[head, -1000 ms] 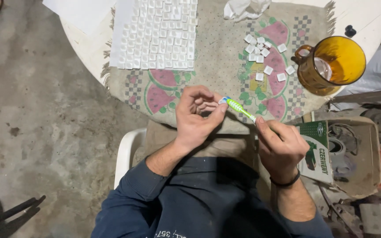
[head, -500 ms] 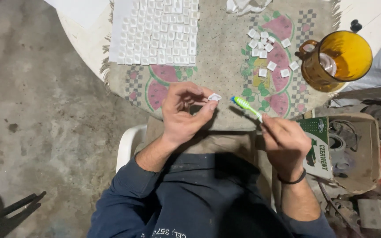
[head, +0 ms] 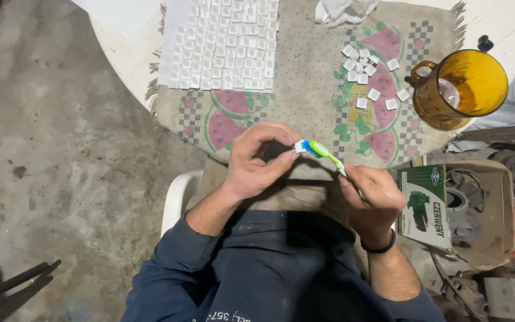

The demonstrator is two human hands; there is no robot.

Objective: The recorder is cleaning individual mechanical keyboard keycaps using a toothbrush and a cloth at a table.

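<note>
My left hand [head: 257, 161] pinches a small white square piece [head: 300, 145] between thumb and fingers, just in front of the table edge. My right hand [head: 372, 197] grips a green and white toothbrush [head: 326, 155] by its handle, and the brush head touches the white piece. A sheet covered with rows of white square pieces [head: 225, 45] lies on the mat at the far left. Several loose white pieces [head: 368, 74] lie scattered on the mat at the right.
A watermelon-patterned mat [head: 305, 77] covers the round white table [head: 120, 48]. An amber glass jug [head: 463, 86] stands at the right edge. A crumpled white cloth [head: 344, 9] lies at the top. A box of metal parts [head: 478, 209] sits on the floor at right, beside a white plastic chair [head: 177, 197].
The toothbrush head was apart from the white piece half a second ago; now it is back against the piece held in my left hand.
</note>
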